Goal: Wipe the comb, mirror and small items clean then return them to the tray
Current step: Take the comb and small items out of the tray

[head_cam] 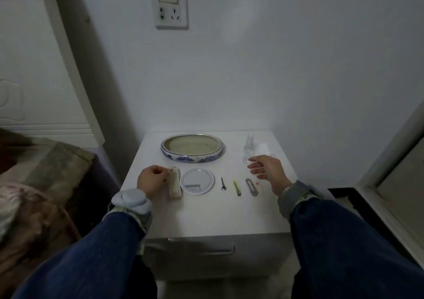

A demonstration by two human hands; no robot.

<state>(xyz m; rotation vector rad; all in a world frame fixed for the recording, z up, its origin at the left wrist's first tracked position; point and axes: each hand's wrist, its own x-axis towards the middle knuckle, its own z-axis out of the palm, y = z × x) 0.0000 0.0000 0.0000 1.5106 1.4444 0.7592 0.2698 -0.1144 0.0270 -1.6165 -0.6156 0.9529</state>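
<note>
Comb (175, 184) flat, long axis front-to-back; left hand (150, 180) pinching far end.

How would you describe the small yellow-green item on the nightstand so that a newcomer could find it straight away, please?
Start at the oval blue-and-white tray at the back of the white nightstand, then drop to the row of items in front of it. Right of the round white mirror lie three small pieces; the yellow-green clip is the middle one, between a tiny dark clip and a grey clip, and the only brightly coloured one.
</note>
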